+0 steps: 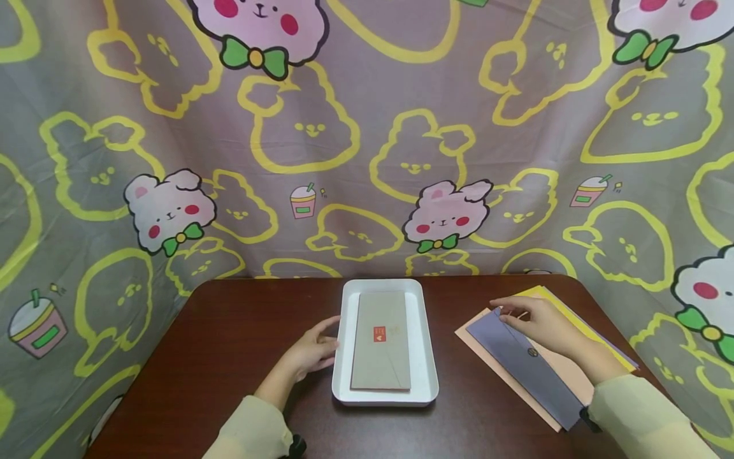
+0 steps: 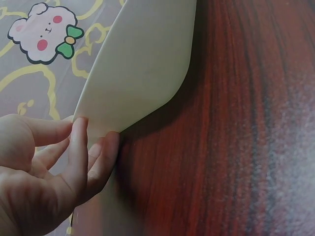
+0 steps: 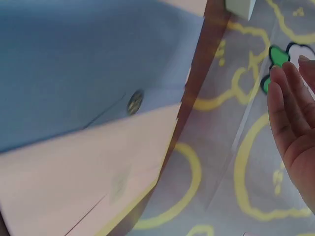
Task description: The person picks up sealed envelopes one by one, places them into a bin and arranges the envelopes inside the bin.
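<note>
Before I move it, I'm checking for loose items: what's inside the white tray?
A grey envelope with a red sticker lies in the white tray. Anything beneath the envelope is hidden.

Landmark: white tray (image 1: 424, 363). Grey envelope (image 1: 381, 366) hides most of its floor; print on the red sticker (image 1: 380, 335) is too small to read. Right of the tray, purple envelope (image 1: 524, 363) and right forearm (image 1: 596, 357) cover much of the peach envelope (image 1: 564, 370), beneath which the yellow envelope (image 1: 564, 315) is largely hidden. Right wrist view: envelopes blurred, cropped; right hand (image 3: 298, 130) cut off.
</note>
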